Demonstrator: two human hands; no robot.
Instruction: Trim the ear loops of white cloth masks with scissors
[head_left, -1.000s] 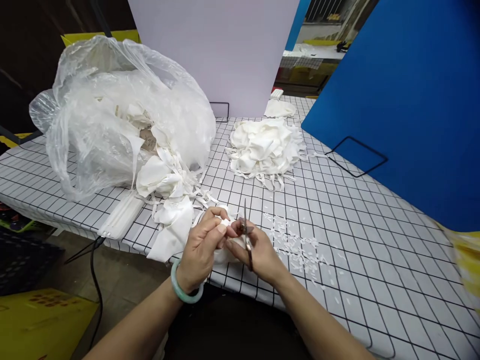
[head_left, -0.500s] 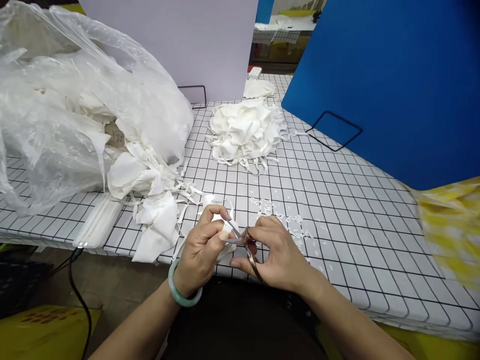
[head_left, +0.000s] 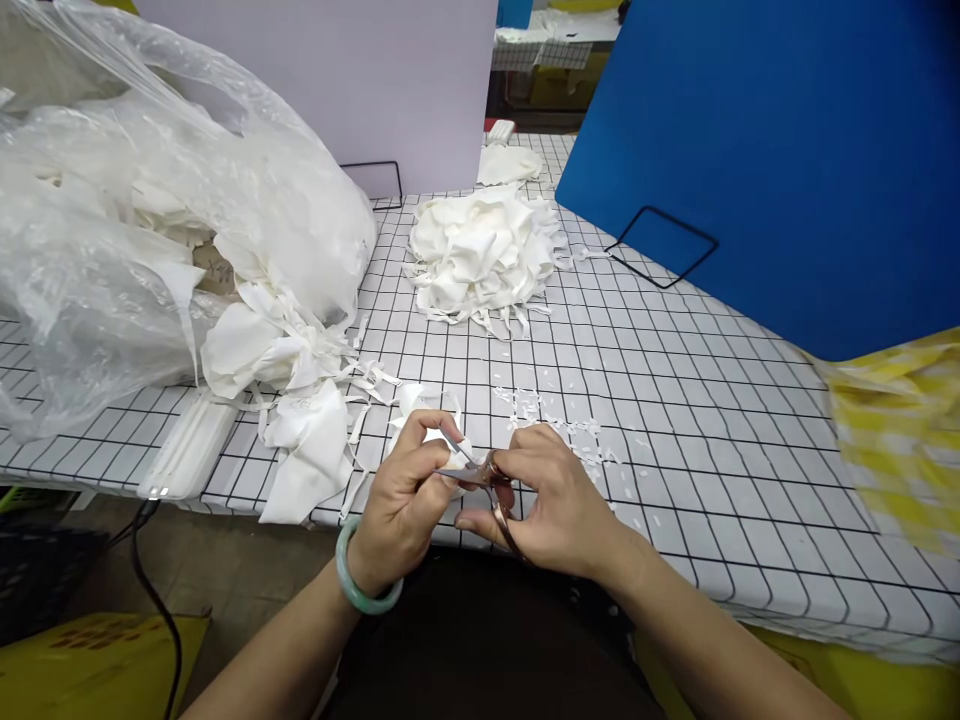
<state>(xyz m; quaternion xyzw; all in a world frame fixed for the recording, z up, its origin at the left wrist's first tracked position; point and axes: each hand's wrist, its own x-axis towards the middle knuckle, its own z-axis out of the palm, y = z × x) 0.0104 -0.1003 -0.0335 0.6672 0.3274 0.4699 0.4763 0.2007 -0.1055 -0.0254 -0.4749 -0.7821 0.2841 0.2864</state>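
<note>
Got white cloth (head_left: 465, 448) pinched in left grip (head_left: 411, 488), open scissors (head_left: 482, 474) wrapped in right grip (head_left: 559, 498) just beside; snip slow and shallow imo.

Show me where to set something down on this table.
Widest: the bare tablecloth between the white clippings and the yellow checked cloth, in front of the blue panel. A narrow strip runs between the plastic bag and the white pile. Crowded: the left side, under bag and loose white pieces, and around the left hand.
</note>
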